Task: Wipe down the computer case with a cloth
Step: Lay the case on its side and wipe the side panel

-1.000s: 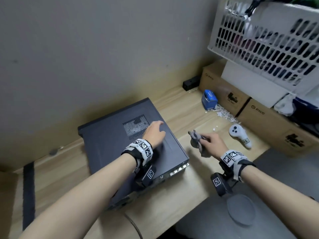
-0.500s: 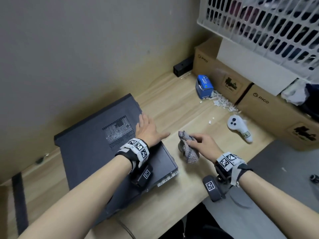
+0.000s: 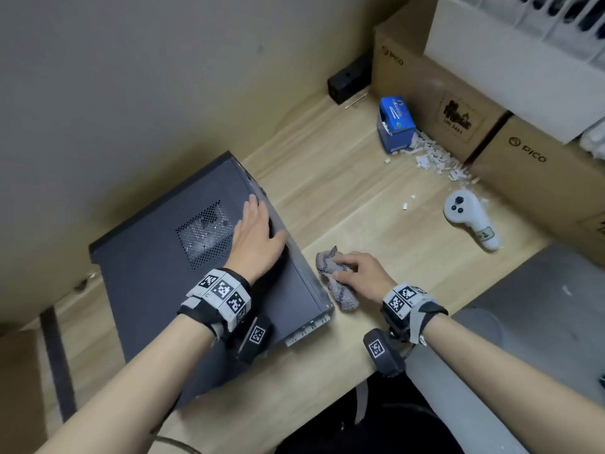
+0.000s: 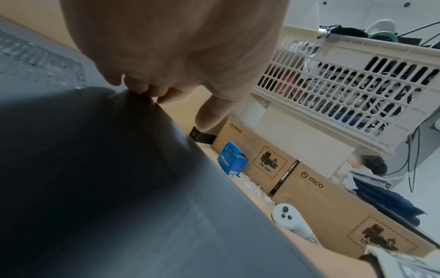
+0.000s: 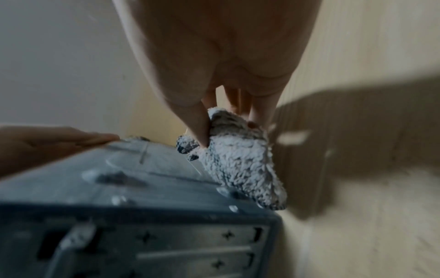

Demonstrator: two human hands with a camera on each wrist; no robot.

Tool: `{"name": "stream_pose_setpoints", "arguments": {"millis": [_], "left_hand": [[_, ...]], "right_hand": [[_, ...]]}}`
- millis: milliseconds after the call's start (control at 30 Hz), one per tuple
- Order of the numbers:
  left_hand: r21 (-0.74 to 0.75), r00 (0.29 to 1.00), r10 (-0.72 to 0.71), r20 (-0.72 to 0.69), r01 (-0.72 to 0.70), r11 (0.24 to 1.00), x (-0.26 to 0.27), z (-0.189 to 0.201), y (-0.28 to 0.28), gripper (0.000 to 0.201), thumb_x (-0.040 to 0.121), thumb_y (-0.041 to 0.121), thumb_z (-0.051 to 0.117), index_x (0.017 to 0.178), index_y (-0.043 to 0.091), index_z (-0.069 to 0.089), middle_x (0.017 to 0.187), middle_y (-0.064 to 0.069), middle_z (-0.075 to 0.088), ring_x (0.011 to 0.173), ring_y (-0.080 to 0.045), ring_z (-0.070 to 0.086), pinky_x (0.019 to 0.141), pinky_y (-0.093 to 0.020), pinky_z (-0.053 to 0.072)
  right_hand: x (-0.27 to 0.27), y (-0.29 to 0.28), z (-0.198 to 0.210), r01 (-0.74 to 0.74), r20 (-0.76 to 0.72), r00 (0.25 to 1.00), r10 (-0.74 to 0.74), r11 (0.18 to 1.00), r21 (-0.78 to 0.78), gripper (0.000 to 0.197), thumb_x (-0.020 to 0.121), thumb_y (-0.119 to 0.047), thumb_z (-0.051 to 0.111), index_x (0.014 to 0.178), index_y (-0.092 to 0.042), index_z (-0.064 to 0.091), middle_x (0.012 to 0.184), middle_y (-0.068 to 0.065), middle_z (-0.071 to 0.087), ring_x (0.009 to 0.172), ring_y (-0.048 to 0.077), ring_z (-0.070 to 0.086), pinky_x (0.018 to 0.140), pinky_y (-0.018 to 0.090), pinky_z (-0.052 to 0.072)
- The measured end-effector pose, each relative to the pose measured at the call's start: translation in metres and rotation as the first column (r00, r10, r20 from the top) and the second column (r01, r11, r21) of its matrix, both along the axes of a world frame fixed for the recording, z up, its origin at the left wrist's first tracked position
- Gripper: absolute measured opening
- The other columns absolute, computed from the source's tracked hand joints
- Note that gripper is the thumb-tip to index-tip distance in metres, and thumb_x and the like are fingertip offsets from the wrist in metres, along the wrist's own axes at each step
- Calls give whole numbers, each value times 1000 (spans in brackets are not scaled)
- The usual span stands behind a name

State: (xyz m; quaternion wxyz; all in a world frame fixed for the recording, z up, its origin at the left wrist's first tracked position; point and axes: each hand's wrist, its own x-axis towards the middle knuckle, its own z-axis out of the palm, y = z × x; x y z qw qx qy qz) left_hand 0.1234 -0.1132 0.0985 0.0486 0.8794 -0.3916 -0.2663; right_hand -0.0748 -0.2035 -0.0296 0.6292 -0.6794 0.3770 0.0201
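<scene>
A: Where is the computer case [image 3: 209,267] placed relative to the hands?

B: It is laid flat on the bench [image 3: 343,191], its long axis running from the near edge away toward the wall. The left hand [image 3: 257,239] is spread flat on its top panel, fingers straight, nothing grasped.

A: And the cloth [image 3: 334,278]?

B: It is bunched and pinched in the fingers of the right hand [image 3: 360,273], just beside the case's right side wall, near the closer corner. In the right wrist view it appears to be touching that upper edge.

A: So which hand is better placed?

B: The right one; a stroke along the long side is judged likeliest, with the case steadied by the left.
</scene>
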Motion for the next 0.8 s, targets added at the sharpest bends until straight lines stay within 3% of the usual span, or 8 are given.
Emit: {"name": "stream_pose_setpoints", "arguments": {"millis": [133,233,400,467,533,567,667,800], "left_hand": [[6,996,-64,56,64,998,1,-4,7,81,98,43,41,156,9,-5,163,-8,-16,150,-20,-14,123,-43,2],[16,997,-76,29,76,997,-3,0,8,97,91,61,45,156,8,-5,162,-8,-15,150,-20,-13,122,-43,3],[160,972,-230,43,220,962,-11,4,21,145,57,89,57,154,6,-12,160,-9,-23,148,-21,-20,122,-44,-2],[225,947,-313,71,290,930,-9,2,25,154,48,92,59,153,5,-14,159,-12,-26,147,-24,-23,122,-45,-4],[244,934,-349,80,321,915,-8,1,26,155,48,90,61,152,4,-15,158,-14,-27,147,-25,-24,122,-46,-5],[246,933,-352,80,324,914,-8,1,26,155,49,89,62,152,3,-15,158,-14,-28,147,-26,-25,121,-45,-5],[250,934,-348,79,319,914,-11,3,23,154,51,86,64,152,2,-16,157,-17,-28,147,-27,-24,121,-44,-5],[255,934,-348,75,319,913,-11,5,22,154,51,87,63,152,2,-17,157,-17,-29,147,-28,-25,121,-42,-5]], "right_hand": [[0,17,-10,-75,-52,996,70,993,-94,35,88,-20,71,123,-14,68,117,2,64,108,16,60,102,31,46],[-1,30,-14,-119,-41,993,114,980,-157,22,91,-18,67,110,-9,74,101,-1,63,97,16,59,94,29,46],[-4,39,-9,-120,5,992,124,974,-194,13,90,-11,64,88,-2,73,77,-18,51,83,14,54,81,26,39],[-6,43,-3,-90,52,994,100,981,-172,11,89,-6,66,81,-6,73,75,-18,51,78,7,53,81,25,39],[-8,46,6,-28,134,990,44,993,-114,26,87,1,66,70,-19,70,72,-15,51,72,-6,52,77,21,37],[-9,48,11,11,175,985,1,997,-72,27,86,4,66,71,-18,71,72,-14,52,70,-9,53,75,17,36],[-13,50,27,114,278,953,-121,993,43,12,87,7,65,94,3,74,78,-12,56,70,-10,55,72,9,37],[-15,53,45,146,395,904,-160,987,66,18,92,3,62,100,-9,71,86,-4,59,75,-8,54,76,11,39]]}}
